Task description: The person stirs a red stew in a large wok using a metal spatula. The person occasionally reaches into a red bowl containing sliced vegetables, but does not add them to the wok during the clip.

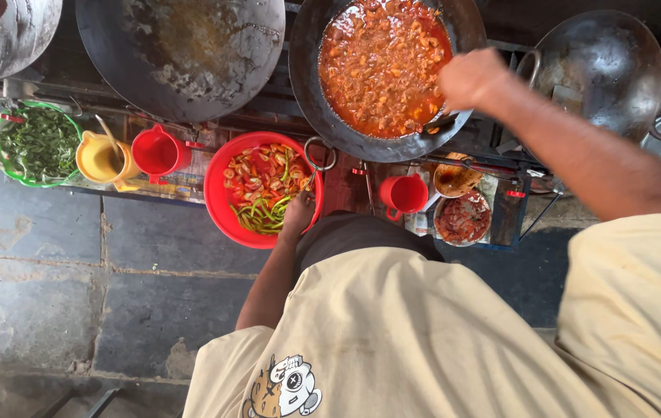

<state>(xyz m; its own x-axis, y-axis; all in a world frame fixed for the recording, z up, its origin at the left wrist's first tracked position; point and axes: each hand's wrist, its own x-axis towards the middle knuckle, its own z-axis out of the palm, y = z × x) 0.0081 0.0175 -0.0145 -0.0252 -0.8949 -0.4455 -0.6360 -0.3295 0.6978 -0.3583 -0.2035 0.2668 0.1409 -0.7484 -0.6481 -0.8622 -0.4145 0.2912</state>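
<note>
Right now it looks like the stirring stage: the right hand (471, 77) is closed around a ladle handle at the near rim of the big wok of red-orange curry (383, 66), centre of the counter's far edge. The left hand (298, 213) rests on the red basin of chopped tomato and green chilli (260, 190); whether it grips, I cannot tell. Next, I'd judge, that basin needs lifting and tipping in. Count: four woks, two red jugs, one yellow jug.
</note>
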